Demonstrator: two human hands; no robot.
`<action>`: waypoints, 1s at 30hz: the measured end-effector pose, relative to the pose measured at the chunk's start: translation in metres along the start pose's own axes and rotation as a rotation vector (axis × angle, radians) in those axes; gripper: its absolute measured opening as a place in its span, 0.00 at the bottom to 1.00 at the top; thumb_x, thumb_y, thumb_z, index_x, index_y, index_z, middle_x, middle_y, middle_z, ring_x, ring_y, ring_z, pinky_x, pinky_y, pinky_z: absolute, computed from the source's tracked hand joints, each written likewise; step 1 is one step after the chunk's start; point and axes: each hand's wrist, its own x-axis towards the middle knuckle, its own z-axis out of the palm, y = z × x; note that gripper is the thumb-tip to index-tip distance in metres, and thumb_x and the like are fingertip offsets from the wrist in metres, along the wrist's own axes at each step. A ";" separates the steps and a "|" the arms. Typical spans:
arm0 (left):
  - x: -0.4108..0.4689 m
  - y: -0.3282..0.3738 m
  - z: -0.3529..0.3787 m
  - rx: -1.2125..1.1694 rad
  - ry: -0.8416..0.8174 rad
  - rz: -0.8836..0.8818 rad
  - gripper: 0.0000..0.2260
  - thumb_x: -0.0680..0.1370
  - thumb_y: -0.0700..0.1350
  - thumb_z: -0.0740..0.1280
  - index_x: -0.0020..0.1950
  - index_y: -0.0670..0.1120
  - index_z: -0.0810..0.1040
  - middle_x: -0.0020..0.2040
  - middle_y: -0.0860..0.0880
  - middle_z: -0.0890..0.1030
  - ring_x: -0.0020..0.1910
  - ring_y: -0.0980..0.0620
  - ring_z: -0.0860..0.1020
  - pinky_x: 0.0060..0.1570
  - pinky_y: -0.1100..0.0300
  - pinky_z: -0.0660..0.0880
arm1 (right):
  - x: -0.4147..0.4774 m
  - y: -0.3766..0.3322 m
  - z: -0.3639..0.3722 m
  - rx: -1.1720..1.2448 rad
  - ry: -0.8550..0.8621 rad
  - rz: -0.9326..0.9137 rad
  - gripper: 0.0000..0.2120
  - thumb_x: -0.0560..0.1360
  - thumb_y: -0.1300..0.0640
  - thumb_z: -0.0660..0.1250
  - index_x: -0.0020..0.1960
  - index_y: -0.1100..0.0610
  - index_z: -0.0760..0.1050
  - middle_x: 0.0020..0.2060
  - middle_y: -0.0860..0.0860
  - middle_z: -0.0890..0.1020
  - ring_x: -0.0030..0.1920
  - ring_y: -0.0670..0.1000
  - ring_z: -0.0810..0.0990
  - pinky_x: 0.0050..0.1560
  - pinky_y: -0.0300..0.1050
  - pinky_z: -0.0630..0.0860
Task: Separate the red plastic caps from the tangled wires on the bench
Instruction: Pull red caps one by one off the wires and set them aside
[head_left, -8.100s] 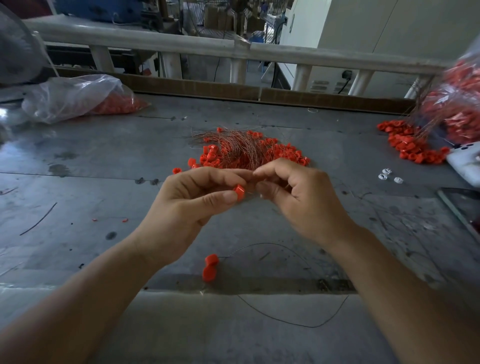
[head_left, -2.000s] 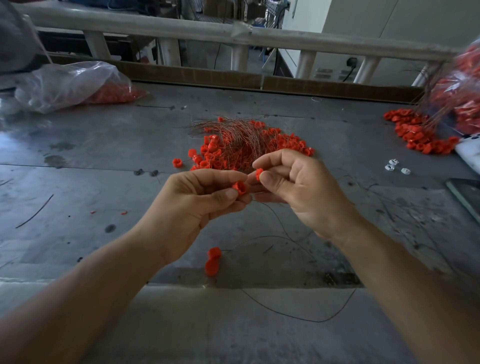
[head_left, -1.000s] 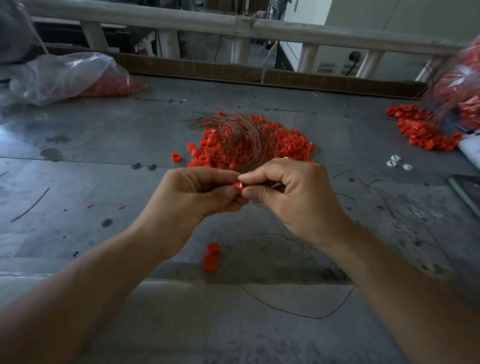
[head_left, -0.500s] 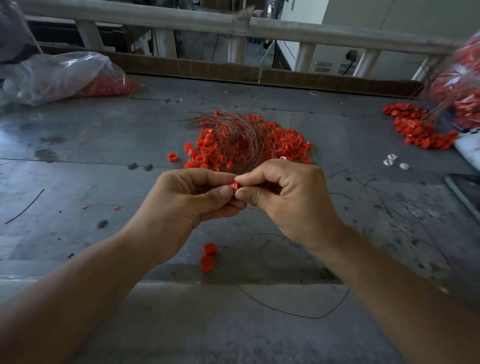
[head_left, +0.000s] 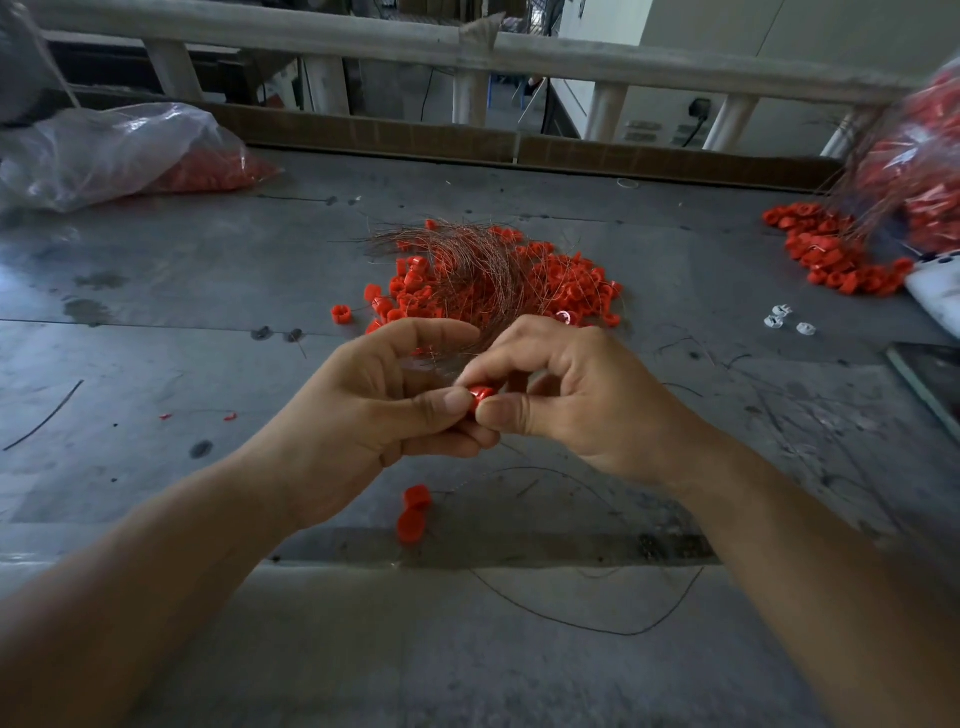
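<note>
A small red plastic cap (head_left: 480, 393) is pinched between the fingertips of both hands above the grey bench (head_left: 208, 270). My left hand (head_left: 363, 410) holds it from the left with thumb and forefinger, and my right hand (head_left: 576, 395) pinches it from the right. Thin wire strands run from the cap back toward the pile of red caps and tangled wires (head_left: 488, 275) just behind my hands. Two loose red caps (head_left: 414, 512) lie on the bench below my hands, with a long thin wire (head_left: 597, 623) curling near the front edge.
A clear plastic bag with red caps (head_left: 119, 150) lies at the back left. Another bag of caps (head_left: 919, 156) and a spilled red heap (head_left: 831, 249) sit at the right. Small white pieces (head_left: 784, 319) lie nearby. A grey rail (head_left: 467, 44) runs behind the bench.
Both hands have stayed together on the cap, shifting only slightly. The right fingers have lifted a little, so more of the cap shows between the thumbs.
</note>
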 end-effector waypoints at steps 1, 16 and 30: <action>-0.001 0.001 0.001 -0.007 -0.003 0.016 0.20 0.66 0.40 0.67 0.58 0.43 0.72 0.36 0.42 0.83 0.35 0.47 0.83 0.34 0.62 0.78 | 0.000 0.000 0.000 0.009 0.018 -0.003 0.08 0.69 0.57 0.70 0.44 0.45 0.76 0.42 0.46 0.76 0.41 0.39 0.74 0.41 0.30 0.70; -0.008 -0.004 0.013 0.190 0.029 0.212 0.23 0.67 0.39 0.68 0.61 0.50 0.68 0.36 0.42 0.82 0.34 0.49 0.82 0.34 0.62 0.78 | -0.001 -0.001 0.014 -0.096 0.127 -0.086 0.09 0.69 0.69 0.68 0.41 0.56 0.75 0.38 0.46 0.74 0.38 0.41 0.72 0.38 0.31 0.70; -0.002 0.003 0.006 -0.002 0.062 0.087 0.24 0.64 0.41 0.67 0.60 0.46 0.72 0.36 0.44 0.83 0.37 0.50 0.83 0.35 0.63 0.78 | 0.001 0.002 0.006 -0.049 0.140 -0.132 0.09 0.69 0.57 0.70 0.49 0.57 0.78 0.41 0.44 0.75 0.43 0.42 0.75 0.43 0.31 0.72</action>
